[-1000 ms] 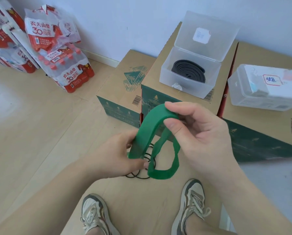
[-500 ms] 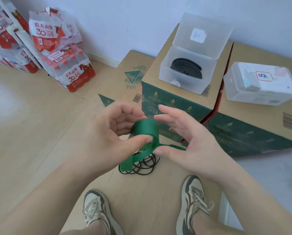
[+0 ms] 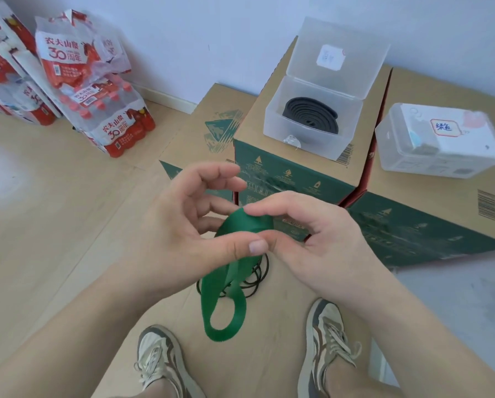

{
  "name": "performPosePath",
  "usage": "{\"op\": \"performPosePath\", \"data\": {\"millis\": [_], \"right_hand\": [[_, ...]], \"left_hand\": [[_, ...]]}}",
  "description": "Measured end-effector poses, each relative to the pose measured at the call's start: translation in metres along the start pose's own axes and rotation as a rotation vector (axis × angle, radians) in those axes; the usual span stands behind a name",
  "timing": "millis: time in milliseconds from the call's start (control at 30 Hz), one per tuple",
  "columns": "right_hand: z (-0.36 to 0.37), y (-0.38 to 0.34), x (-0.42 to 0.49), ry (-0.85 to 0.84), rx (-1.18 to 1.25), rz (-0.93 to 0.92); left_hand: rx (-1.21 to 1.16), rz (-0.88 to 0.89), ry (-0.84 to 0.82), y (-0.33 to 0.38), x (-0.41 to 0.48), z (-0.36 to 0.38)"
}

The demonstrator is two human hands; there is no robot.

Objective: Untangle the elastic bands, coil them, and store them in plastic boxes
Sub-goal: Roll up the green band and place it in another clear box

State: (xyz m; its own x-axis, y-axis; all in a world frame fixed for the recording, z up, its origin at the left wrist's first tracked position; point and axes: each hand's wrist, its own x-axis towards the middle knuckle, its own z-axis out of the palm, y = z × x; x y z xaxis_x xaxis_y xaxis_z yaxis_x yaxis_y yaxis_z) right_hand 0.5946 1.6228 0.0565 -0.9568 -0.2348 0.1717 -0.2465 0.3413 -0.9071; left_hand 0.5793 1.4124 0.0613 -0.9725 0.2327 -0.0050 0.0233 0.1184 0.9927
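Two-handed grip on green band (image 3: 226,300), held over floor (image 3: 53,225) between shoes. Pinched under left hand (image 3: 183,225) thumb, other fingers loosely curled; pinched at top by right hand (image 3: 321,239) index and thumb. Partly coiled at the fingers, loose loop hanging below. Thin black bands (image 3: 257,280) on floor behind loop. On cartons (image 3: 430,191) beyond: open box (image 3: 312,139) holding black coil (image 3: 310,117), closed box (image 3: 438,142) to its right.

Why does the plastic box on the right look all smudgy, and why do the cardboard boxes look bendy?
Head view: the closed plastic box near the right edge is smeared, likely motion blur; head view: the wide-angle lens curves the edges of the cardboard boxes; head view: the left hand, right hand and green band in the middle look fairly sharp.
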Motion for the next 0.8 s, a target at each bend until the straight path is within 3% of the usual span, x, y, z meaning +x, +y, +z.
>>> {"op": "performPosePath", "data": {"millis": [100,167,267,367,500,633,800], "right_hand": [[0.003,-0.006,-0.002,0.108,0.127,0.049],[-0.001,-0.010,-0.002,0.197,0.223,0.084],[-0.019,-0.007,-0.002,0.298,0.233,0.148],[-0.026,0.002,-0.005,0.277,0.170,0.191],[-0.018,0.003,-0.012,0.212,0.099,0.152],[-0.015,0.003,-0.009,0.106,-0.168,-0.052],[-0.008,0.007,-0.007,0.085,-0.123,-0.133]], "left_hand": [[0.200,-0.129,-0.274,-0.009,-0.002,-0.002],[0.280,-0.203,-0.370,-0.018,-0.004,0.001],[0.352,-0.190,-0.221,-0.026,-0.002,-0.005],[0.280,-0.142,-0.065,-0.022,-0.001,-0.012],[0.317,-0.098,-0.125,-0.016,-0.005,0.000],[0.321,-0.041,-0.107,-0.016,-0.003,0.017],[0.313,0.039,-0.101,-0.012,0.002,0.028]]}}
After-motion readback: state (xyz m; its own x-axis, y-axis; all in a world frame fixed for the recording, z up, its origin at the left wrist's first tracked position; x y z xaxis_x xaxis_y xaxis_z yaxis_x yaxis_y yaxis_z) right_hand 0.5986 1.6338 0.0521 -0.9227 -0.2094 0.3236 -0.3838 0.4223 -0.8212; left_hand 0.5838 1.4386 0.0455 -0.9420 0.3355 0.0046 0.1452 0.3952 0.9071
